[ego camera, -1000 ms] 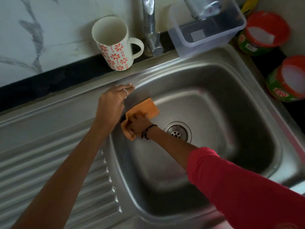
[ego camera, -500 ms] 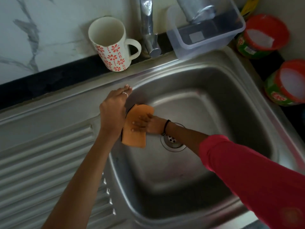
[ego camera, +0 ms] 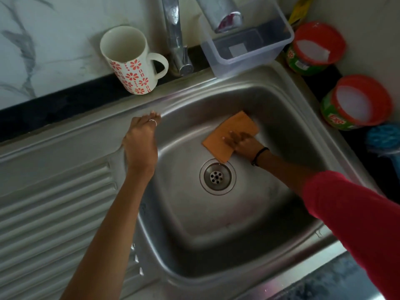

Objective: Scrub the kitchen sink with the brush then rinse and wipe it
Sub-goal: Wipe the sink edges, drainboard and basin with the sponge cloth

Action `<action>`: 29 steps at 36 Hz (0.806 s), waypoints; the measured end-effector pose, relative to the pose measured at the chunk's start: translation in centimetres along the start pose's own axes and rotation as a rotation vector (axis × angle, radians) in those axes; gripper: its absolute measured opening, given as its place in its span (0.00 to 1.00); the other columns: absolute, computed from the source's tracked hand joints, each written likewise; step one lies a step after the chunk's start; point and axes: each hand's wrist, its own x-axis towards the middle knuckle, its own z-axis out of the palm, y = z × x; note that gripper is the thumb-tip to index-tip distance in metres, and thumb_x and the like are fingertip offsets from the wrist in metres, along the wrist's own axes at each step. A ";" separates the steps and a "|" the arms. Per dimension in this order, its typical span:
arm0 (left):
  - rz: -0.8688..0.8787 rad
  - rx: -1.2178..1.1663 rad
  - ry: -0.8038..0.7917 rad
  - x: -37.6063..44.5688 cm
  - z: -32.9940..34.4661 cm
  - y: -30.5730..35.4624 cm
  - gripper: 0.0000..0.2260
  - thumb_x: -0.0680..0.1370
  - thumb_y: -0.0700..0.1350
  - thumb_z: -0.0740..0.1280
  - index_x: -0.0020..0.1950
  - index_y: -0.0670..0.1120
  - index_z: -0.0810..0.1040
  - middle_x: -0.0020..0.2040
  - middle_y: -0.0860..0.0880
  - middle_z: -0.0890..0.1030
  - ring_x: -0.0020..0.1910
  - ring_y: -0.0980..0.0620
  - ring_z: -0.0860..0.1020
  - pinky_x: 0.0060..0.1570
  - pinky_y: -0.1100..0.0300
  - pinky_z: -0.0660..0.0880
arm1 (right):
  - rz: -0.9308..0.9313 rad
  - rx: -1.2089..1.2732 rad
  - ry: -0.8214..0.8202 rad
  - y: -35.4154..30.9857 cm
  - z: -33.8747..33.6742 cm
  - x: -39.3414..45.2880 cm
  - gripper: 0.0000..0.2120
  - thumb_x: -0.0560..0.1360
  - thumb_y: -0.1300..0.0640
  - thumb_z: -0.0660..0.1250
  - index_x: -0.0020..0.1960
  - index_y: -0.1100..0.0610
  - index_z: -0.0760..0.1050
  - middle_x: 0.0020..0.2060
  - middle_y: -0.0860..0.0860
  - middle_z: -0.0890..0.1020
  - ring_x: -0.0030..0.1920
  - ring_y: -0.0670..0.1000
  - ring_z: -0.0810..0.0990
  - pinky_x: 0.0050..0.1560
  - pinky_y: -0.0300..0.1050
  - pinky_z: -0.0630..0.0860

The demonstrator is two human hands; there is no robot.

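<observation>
The steel sink (ego camera: 216,224) fills the middle of the view, its round drain (ego camera: 217,176) at the centre of the bowl. An orange cloth (ego camera: 225,135) lies flat on the bowl's floor just beyond the drain. My right hand (ego camera: 240,141) presses on the cloth's right part with straight fingers. My left hand (ego camera: 140,141) rests on the sink's left rim, fingers pointing to the far corner and holding nothing. No brush is in either hand.
A white mug (ego camera: 129,61) with red flowers stands behind the rim beside the tap (ego camera: 176,40). A clear plastic tub (ego camera: 249,44) sits at the back right. Two red-lidded green tubs (ego camera: 313,48) (ego camera: 357,102) and a blue scrubber (ego camera: 385,137) stand on the right. Ribbed drainboard (ego camera: 54,213) on the left.
My right hand has slid the orange cloth from the bowl's left wall across to the far right of the drain. My left hand stays on the left rim.
</observation>
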 end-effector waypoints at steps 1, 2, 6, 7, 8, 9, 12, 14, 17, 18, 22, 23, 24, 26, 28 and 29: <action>0.007 0.002 0.000 -0.1 -0.1 0.0 0.29 0.70 0.41 0.43 0.59 0.40 0.80 0.55 0.43 0.82 0.52 0.42 0.79 0.44 0.49 0.78 | 0.081 0.006 -0.025 0.3 0.0 -0.9 0.77 0.42 0.54 0.84 0.74 0.65 0.35 0.40 0.58 0.85 0.27 0.56 0.82 0.20 0.41 0.73; 0.010 0.011 -0.001 -0.2 0.0 -0.1 0.28 0.71 0.40 0.44 0.59 0.39 0.79 0.55 0.43 0.82 0.52 0.42 0.79 0.44 0.50 0.78 | 0.134 0.087 -0.041 0.5 0.0 -1.6 0.73 0.47 0.57 0.82 0.74 0.65 0.34 0.39 0.60 0.85 0.23 0.57 0.80 0.17 0.40 0.71; 0.025 -0.007 0.003 -0.5 0.5 -1.3 0.22 0.71 0.26 0.57 0.62 0.37 0.76 0.60 0.40 0.79 0.58 0.41 0.76 0.57 0.52 0.74 | 0.497 0.669 -0.098 -1.1 -2.0 -3.6 0.55 0.59 0.64 0.65 0.73 0.61 0.31 0.38 0.62 0.84 0.24 0.54 0.81 0.20 0.40 0.72; 0.027 -0.013 -0.018 -0.7 0.6 -1.5 0.22 0.71 0.25 0.60 0.63 0.36 0.75 0.61 0.39 0.77 0.61 0.41 0.75 0.61 0.52 0.72 | 0.712 0.792 -0.069 -1.9 -4.9 -3.9 0.48 0.67 0.64 0.62 0.74 0.59 0.31 0.43 0.60 0.84 0.35 0.53 0.84 0.32 0.42 0.78; 0.040 -0.008 -0.049 -0.9 0.6 -1.6 0.22 0.71 0.26 0.62 0.65 0.36 0.73 0.64 0.39 0.75 0.63 0.41 0.74 0.64 0.52 0.69 | 0.926 0.804 0.004 -3.0 -5.4 -4.4 0.36 0.76 0.65 0.56 0.75 0.58 0.37 0.50 0.62 0.82 0.46 0.55 0.83 0.45 0.44 0.77; 0.058 0.007 -0.090 -1.2 0.6 -1.5 0.23 0.73 0.28 0.63 0.67 0.37 0.70 0.67 0.39 0.73 0.66 0.41 0.71 0.67 0.52 0.66 | 0.984 0.682 0.035 -4.1 -4.6 -5.2 0.25 0.81 0.65 0.50 0.76 0.59 0.48 0.56 0.62 0.79 0.54 0.57 0.80 0.54 0.46 0.74; 0.086 0.051 -0.246 -2.8 0.0 -0.9 0.27 0.75 0.36 0.67 0.73 0.42 0.63 0.74 0.42 0.62 0.73 0.43 0.61 0.71 0.48 0.56 | 1.197 0.728 -0.088 -5.8 -5.6 -5.2 0.17 0.82 0.63 0.48 0.65 0.65 0.69 0.61 0.62 0.76 0.62 0.59 0.74 0.61 0.49 0.68; 0.123 0.085 -0.333 -4.2 -0.8 -0.5 0.28 0.75 0.39 0.68 0.74 0.45 0.62 0.76 0.43 0.57 0.75 0.43 0.55 0.72 0.45 0.51 | 1.351 0.930 0.105 -6.7 -5.7 -4.4 0.18 0.82 0.59 0.51 0.67 0.65 0.67 0.65 0.61 0.72 0.65 0.59 0.70 0.64 0.47 0.62; 0.114 0.103 -0.523 -6.2 -2.4 -0.3 0.30 0.77 0.47 0.66 0.76 0.49 0.56 0.77 0.46 0.50 0.76 0.45 0.47 0.71 0.42 0.41 | 1.480 1.188 0.273 -7.3 -6.2 -2.8 0.18 0.81 0.55 0.52 0.68 0.62 0.65 0.65 0.61 0.71 0.64 0.58 0.70 0.59 0.44 0.63; 0.103 0.140 -0.614 -6.8 -2.9 -0.4 0.31 0.78 0.51 0.64 0.76 0.51 0.52 0.78 0.48 0.47 0.76 0.46 0.44 0.71 0.42 0.39 | 1.478 1.229 0.237 -7.6 -6.9 -2.4 0.15 0.81 0.57 0.53 0.64 0.62 0.68 0.62 0.63 0.73 0.62 0.59 0.72 0.52 0.42 0.64; 0.091 0.329 -0.906 -8.6 -4.4 -0.9 0.33 0.78 0.59 0.58 0.76 0.56 0.43 0.77 0.52 0.39 0.75 0.49 0.37 0.69 0.38 0.37 | 1.319 1.224 0.225 -10.0 -7.1 -0.7 0.11 0.80 0.58 0.57 0.56 0.64 0.72 0.51 0.63 0.77 0.51 0.58 0.76 0.39 0.43 0.59; 0.078 0.356 -0.951 -8.9 -4.6 -1.1 0.33 0.78 0.60 0.57 0.76 0.56 0.42 0.77 0.51 0.38 0.75 0.48 0.37 0.69 0.37 0.37 | 1.278 1.221 0.241 -10.8 -6.9 -0.2 0.11 0.79 0.56 0.58 0.55 0.63 0.72 0.47 0.60 0.77 0.47 0.55 0.75 0.40 0.41 0.60; 0.060 0.377 -0.982 -9.2 -4.8 -1.1 0.33 0.78 0.60 0.57 0.76 0.56 0.42 0.77 0.50 0.38 0.75 0.48 0.37 0.68 0.37 0.37 | 1.242 1.199 0.215 -11.7 -6.9 0.3 0.13 0.79 0.54 0.59 0.55 0.63 0.73 0.46 0.58 0.76 0.46 0.54 0.74 0.42 0.41 0.62; 0.022 0.406 -1.011 -9.5 -5.1 -1.0 0.33 0.78 0.61 0.57 0.77 0.55 0.44 0.77 0.49 0.38 0.75 0.47 0.37 0.69 0.37 0.38 | 1.165 1.128 0.169 -13.6 -6.8 1.0 0.16 0.78 0.51 0.61 0.56 0.63 0.74 0.45 0.56 0.76 0.47 0.54 0.76 0.44 0.41 0.64; 0.016 0.433 -1.023 -9.7 -5.2 -0.9 0.32 0.78 0.60 0.56 0.77 0.54 0.45 0.77 0.47 0.40 0.76 0.46 0.38 0.69 0.37 0.38 | 1.101 1.056 0.111 -15.3 -6.2 1.6 0.17 0.78 0.51 0.61 0.56 0.64 0.74 0.46 0.59 0.77 0.51 0.57 0.77 0.44 0.39 0.62; 0.023 0.446 -1.028 -9.7 -5.2 -0.8 0.31 0.79 0.60 0.56 0.77 0.53 0.46 0.77 0.47 0.41 0.76 0.46 0.39 0.68 0.37 0.37 | 1.076 1.055 0.132 -16.1 -6.0 1.9 0.18 0.79 0.50 0.60 0.58 0.64 0.73 0.47 0.59 0.76 0.53 0.59 0.76 0.45 0.39 0.63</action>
